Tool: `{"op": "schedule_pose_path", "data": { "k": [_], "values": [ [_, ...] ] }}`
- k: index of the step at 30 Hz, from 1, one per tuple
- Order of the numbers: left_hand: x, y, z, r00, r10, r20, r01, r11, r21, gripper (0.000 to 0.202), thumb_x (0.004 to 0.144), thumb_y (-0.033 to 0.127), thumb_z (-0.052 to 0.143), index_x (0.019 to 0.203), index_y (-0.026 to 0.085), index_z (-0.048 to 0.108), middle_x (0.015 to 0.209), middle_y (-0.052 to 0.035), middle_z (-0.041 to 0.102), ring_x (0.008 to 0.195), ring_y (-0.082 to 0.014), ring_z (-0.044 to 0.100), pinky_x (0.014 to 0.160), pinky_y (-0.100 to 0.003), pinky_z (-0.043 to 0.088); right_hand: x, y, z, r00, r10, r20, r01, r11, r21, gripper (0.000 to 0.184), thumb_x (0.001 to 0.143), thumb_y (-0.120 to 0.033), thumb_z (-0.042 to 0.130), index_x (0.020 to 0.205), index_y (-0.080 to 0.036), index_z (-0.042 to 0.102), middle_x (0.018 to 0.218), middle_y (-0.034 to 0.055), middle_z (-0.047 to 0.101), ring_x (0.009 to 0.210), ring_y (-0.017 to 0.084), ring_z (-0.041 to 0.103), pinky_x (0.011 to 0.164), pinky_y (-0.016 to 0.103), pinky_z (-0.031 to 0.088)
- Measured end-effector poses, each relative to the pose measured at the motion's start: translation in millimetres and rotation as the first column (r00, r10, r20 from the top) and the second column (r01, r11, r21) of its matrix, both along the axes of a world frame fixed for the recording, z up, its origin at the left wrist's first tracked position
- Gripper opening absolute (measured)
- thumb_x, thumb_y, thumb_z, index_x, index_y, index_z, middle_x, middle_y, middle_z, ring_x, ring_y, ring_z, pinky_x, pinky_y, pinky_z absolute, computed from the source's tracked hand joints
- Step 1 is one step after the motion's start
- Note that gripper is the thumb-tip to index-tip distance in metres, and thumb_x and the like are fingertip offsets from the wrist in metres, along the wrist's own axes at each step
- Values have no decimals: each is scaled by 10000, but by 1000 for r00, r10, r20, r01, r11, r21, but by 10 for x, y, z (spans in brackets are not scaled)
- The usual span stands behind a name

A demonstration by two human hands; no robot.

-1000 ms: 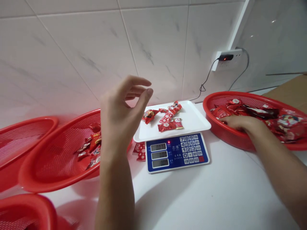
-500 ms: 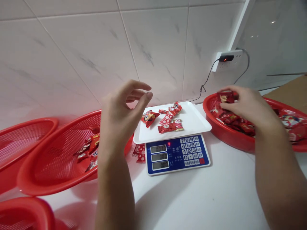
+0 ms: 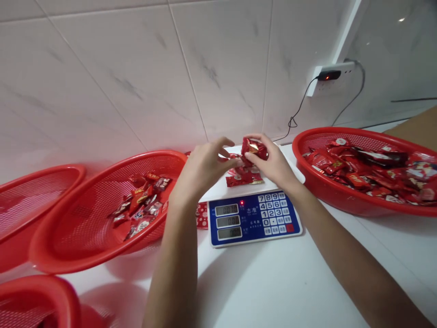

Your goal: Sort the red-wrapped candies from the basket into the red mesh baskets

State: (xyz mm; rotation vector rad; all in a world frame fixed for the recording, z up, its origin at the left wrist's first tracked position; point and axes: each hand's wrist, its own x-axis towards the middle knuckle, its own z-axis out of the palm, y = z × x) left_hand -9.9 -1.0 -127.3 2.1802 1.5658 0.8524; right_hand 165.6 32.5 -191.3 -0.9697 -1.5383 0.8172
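My right hand (image 3: pixel 273 164) grips a red wrapped candy (image 3: pixel 251 148) with a gold patch, held above the white tray (image 3: pixel 287 171) of the scale. Close beside it, my left hand (image 3: pixel 208 166) has its fingers curved and apart from the thumb. The left thumb tip is near the candy; whether it touches, I cannot tell. Several red candy packets (image 3: pixel 239 180) lie on the tray, partly hidden by my hands. Below the tray, the scale's blue panel (image 3: pixel 252 218) shows three small displays and a keypad.
Right of the scale stands a red mesh basket (image 3: pixel 324 196) of red candies. At left, another red basket (image 3: pixel 75 228) holds fewer packets, with more baskets beyond and in front. A tiled wall (image 3: pixel 136 77) rises behind. A socket strip (image 3: pixel 317 82) carries a plugged-in charger.
My right hand has moved left from the right basket to above the tray, carrying the red candy. My left hand has shifted right and lower, toward the right hand.
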Motion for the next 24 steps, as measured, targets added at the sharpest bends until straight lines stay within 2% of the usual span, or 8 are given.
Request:
{"op": "schedule_pose_path", "data": {
  "k": [2, 4, 9, 12, 18, 24],
  "values": [
    [-10, 4, 8, 999, 29, -18, -29, 999, 19, 295, 841, 298, 745, 1124, 242, 682, 993, -52, 768, 796, -195, 715, 595, -267, 504, -2, 29, -39, 1000, -19, 21, 19, 1000, 1, 356, 841, -183, 591, 1187, -264, 603, 1149, 30, 666, 974, 204, 671, 703, 336, 638],
    [-28, -16, 32, 999, 35, 14, -35, 998, 42, 273, 839, 279, 745, 1104, 236, 691, 975, -43, 768, 807, -185, 711, 635, -276, 518, 19, 31, -24, 997, -57, 45, 55, 997, 49, 358, 840, -178, 591, 1187, -266, 610, 1142, 23, 673, 997, 204, 661, 749, 349, 635],
    [-67, -94, 89, 997, 37, 75, -46, 990, 131, 250, 834, 298, 754, 1071, 238, 706, 941, -37, 770, 830, -189, 715, 704, -300, 543, 104, -47, 147, 982, -154, 109, 129, 970, 205, 362, 834, -143, 588, 1175, -261, 622, 1184, 12, 677, 1078, 204, 643, 970, 395, 557],
    [-69, -117, 99, 997, 35, 71, -45, 989, 139, 239, 842, 298, 747, 1072, 243, 708, 941, -33, 771, 831, -191, 717, 710, -305, 547, 132, -93, 217, 978, -173, 118, 137, 954, 266, 376, 834, -128, 581, 1188, -249, 623, 1215, 22, 667, 1102, 208, 639, 1010, 393, 527],
    [-59, -110, 98, 998, 32, 54, -39, 989, 141, 236, 832, 294, 746, 1060, 246, 707, 931, -33, 770, 825, -195, 714, 693, -306, 539, 135, -127, 250, 964, -207, 168, 156, 949, 272, 384, 850, -154, 572, 1212, -272, 623, 1241, 14, 667, 1127, 221, 632, 1039, 421, 511],
    [-54, -105, 95, 998, 41, 44, -46, 992, 120, 236, 840, 280, 753, 1070, 252, 708, 940, -22, 769, 837, -190, 712, 700, -302, 531, 126, -117, 238, 971, -180, 158, 138, 960, 244, 396, 827, -127, 592, 1203, -246, 631, 1210, 19, 684, 1095, 205, 646, 1000, 382, 523]
  ]
}}
